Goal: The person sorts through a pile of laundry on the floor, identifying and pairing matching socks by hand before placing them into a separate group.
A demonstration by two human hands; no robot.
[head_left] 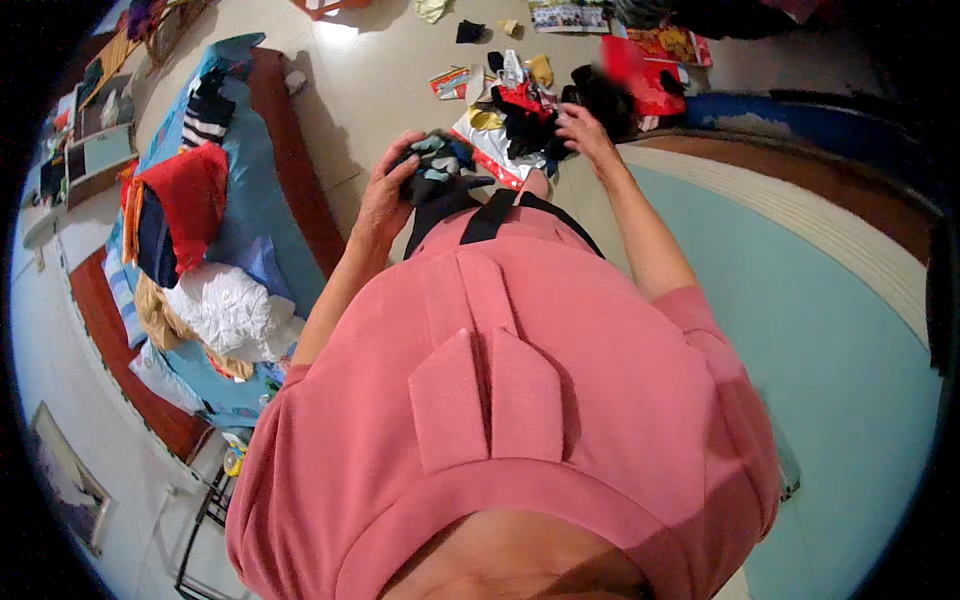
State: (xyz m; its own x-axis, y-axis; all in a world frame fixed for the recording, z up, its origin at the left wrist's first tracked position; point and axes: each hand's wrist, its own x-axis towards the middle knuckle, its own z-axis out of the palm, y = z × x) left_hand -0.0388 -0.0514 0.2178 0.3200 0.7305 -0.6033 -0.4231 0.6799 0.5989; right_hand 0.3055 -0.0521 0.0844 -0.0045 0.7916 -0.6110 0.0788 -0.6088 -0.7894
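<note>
My left hand (388, 182) is closed on a bundle of small dark and grey-blue cloth pieces (436, 160), held in front of my dark trousers. They look like socks, but folds hide their exact kind. My right hand (583, 130) is out to the right with its fingers apart and nothing seen in them. It is at the right edge of a loose pile of clothes (525, 105) on the floor, with black, red, white and yellow pieces. Under the pile lies a white and red plastic bag (487, 150).
On the left stands a bed with a blue sheet (265, 215), holding a red garment (188, 205) and crumpled white cloth (228, 310). A pale green panel (800, 290) runs along the right. Farther off lie a black cloth (470, 32) and a red item (655, 90).
</note>
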